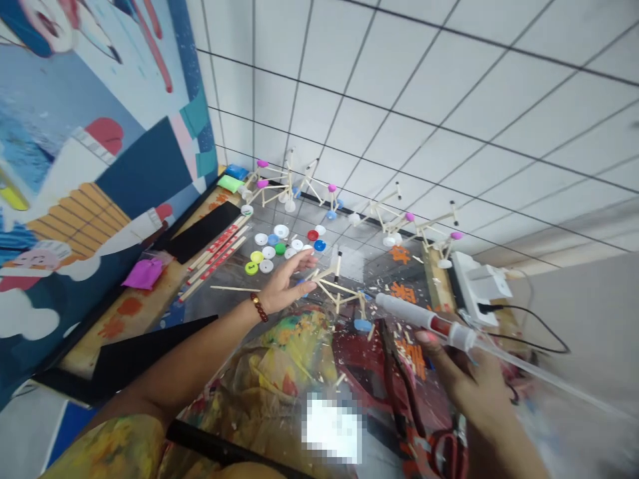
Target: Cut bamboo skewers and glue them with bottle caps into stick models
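My right hand (464,372) is wrapped round a white, pen-shaped glue gun (407,311) with a red section. A long translucent stick trails from its rear, and its front points left toward a small wooden-stick model (339,288). That model has a dark-tipped upright stick and a blue bottle cap (363,325) at its right end. At the model's left end is my left hand (287,283), its fingers stretched out and apart from the thumb. The thumb tip appears to touch a stick there; another blue piece beneath is partly hidden.
Several similar stick models (279,183) stand along the tiled wall. Loose bottle caps (268,253) lie left of centre, beside red-and-white wrapped sticks (214,256). Pliers (399,372) and red-handled scissors (446,452) lie near my right hand. A power strip (472,286) with a cable sits at right.
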The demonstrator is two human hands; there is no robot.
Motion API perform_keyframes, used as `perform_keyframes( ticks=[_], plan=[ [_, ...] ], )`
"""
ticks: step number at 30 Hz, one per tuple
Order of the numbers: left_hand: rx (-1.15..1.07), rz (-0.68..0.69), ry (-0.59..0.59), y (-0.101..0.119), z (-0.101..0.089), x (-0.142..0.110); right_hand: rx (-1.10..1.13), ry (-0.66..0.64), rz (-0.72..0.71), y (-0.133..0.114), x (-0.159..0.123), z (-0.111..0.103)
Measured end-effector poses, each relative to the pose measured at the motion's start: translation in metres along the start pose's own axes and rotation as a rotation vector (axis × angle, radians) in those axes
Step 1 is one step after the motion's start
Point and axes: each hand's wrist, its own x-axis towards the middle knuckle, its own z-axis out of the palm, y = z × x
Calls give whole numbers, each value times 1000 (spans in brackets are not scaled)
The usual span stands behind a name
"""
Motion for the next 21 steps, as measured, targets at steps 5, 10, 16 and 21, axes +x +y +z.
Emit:
perform_keyframes(
  ticks=[5,10,16,21],
  plan=[
    [3,-9,-14,-1,-2,1,-21,-15,21,-7,-1,2],
    [15,-5,-29,-1,-3,1,-20,0,12,-4,-3,2],
    [8,-11,-21,0,-3,2,-86,0,20,2,0,4],
    [15,-2,-39,-1,-3,2,-53,-36,27,5,0,3]
  ],
)
